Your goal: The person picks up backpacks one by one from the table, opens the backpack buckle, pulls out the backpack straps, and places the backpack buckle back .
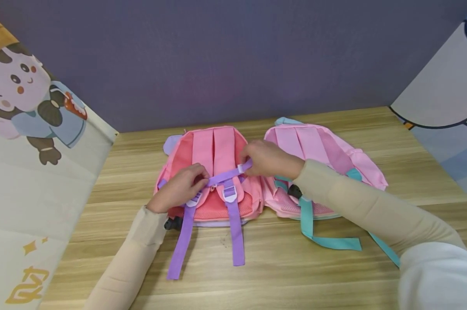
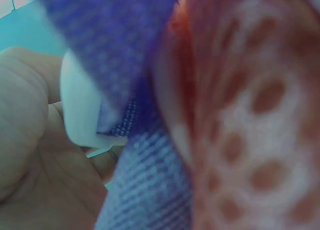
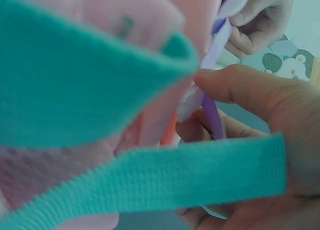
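Observation:
A coral-pink backpack (image 1: 221,142) lies with its shoulder straps facing up. Across these straps runs a purple chest strap (image 1: 223,176), held between my two hands. My left hand (image 1: 183,186) pinches its left end between thumb and fingers. The right hand (image 1: 272,160) grips the other end, just beside a small white buckle (image 1: 240,168). In the right wrist view the right thumb and fingers (image 3: 235,87) close on the strap by a white plastic piece (image 3: 190,102). The left wrist view is mostly filled by blurred purple webbing (image 2: 115,34) and a white buckle (image 2: 80,104).
A lighter pink backpack (image 1: 310,142) with teal straps (image 1: 334,243) lies against the first one, under my right forearm. Two purple strap tails (image 1: 236,237) hang toward me on the wooden table (image 1: 295,280). A dark blue partition (image 1: 233,60) stands behind.

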The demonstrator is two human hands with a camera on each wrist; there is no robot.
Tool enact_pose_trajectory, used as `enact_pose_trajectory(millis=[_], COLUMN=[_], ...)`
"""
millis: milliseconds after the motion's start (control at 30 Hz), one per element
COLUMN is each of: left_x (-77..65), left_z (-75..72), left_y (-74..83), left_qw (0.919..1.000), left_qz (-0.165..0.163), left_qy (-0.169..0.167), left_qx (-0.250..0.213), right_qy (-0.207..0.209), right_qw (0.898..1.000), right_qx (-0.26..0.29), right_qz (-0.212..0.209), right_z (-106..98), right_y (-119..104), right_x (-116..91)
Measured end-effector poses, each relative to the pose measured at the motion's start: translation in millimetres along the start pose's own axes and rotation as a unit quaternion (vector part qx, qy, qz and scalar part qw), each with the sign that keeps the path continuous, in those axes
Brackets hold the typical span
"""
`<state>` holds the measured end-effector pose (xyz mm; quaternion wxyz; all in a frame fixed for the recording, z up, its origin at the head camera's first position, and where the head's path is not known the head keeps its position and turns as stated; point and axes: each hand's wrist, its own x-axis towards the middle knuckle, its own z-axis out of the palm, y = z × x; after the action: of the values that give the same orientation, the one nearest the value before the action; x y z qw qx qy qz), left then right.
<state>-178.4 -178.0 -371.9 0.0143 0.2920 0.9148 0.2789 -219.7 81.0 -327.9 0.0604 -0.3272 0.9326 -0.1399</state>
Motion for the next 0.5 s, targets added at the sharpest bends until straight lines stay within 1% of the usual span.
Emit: enact_pose_trajectory(millis=[200, 500], left_x=[-0.2, -3.5], left_z=[-0.2, -1.9], left_y=[-1.1, -2.9], left_qw=[1.0000, 0.9998], left_qz=[0.002, -0.015], left_qy=[0.000, -0.008], left_qx=[0.001, 0.012], right_qy=[0.000, -0.017], right_qw=[1.000, 1.000], right_qx=[0.000, 0.003], right_qz=[0.011, 0.024], right_z=[-1.0, 0.2], right_y=[1.1, -0.8], right_x=[0.6, 4.4])
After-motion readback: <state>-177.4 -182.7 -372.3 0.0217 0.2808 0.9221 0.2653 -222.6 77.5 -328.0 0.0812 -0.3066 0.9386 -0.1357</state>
